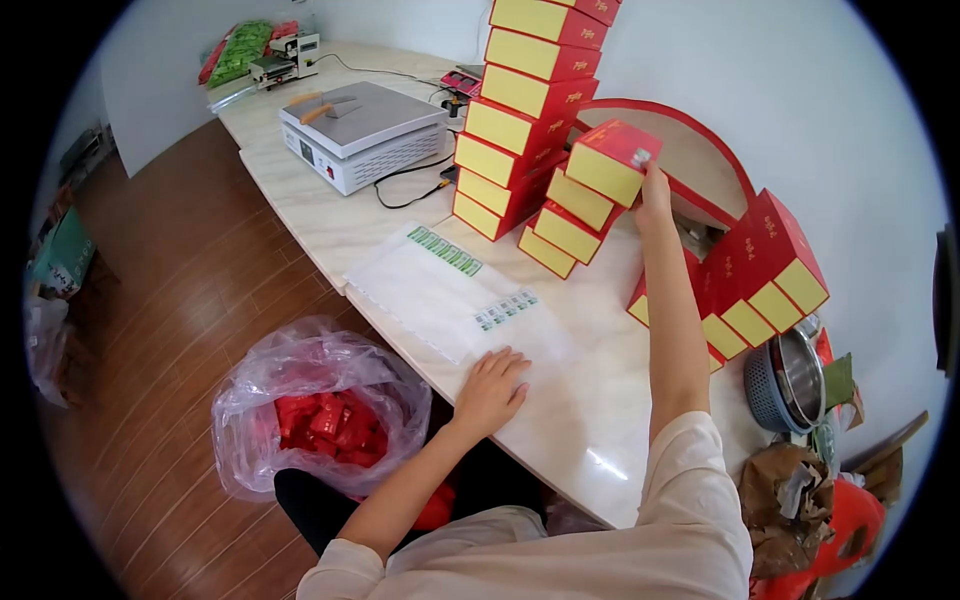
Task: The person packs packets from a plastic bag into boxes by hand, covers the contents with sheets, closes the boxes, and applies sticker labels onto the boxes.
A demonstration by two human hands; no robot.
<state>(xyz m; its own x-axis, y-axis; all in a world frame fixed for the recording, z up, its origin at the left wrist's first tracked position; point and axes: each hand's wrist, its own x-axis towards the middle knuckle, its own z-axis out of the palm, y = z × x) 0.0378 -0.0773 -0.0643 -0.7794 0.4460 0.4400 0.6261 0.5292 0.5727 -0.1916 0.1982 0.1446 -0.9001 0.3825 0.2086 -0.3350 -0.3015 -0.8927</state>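
My right hand (653, 190) reaches out over the table and grips the right side of a red box with a yellow end (606, 172). This box sits at the top of a short, uneven stack of similar boxes (568, 228); whether it rests fully on them I cannot tell. Some of my right fingers are hidden behind it. My left hand (490, 390) lies flat near the table's front edge, fingers apart, at the edge of clear plastic bags (415, 285) with green printed labels (445, 250).
A tall stack of red-and-yellow boxes (520, 125) stands behind; more boxes (765, 265) are at right. A flat-topped heating machine (365, 125) holds wooden-handled scrapers. Below, a plastic bag (245, 440) contains red packets (335, 425). Nested basins (785, 380) sit far right.
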